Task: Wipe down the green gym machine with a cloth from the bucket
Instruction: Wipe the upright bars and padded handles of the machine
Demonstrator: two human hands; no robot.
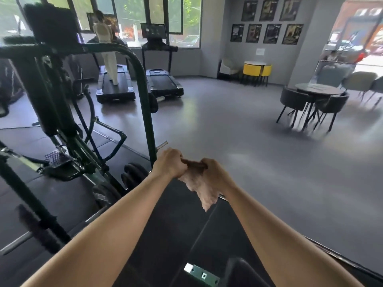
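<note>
Right now left hand [170,163] is fisted round one twisted end of a wrinkled pinkish-beige cloth [200,184], right hand [214,172] clamped on the other end; loose corner hangs toward 6 o'clock. Dark-green steel-tube gym machine [143,83] stands at 9-10 o'clock, black round weight plates [132,175] nr its base.

Observed: person's left forearm [116,220] and right forearm [269,220] bare along their whole visible length, likewise left hand [170,163] and right hand [215,172].
</note>
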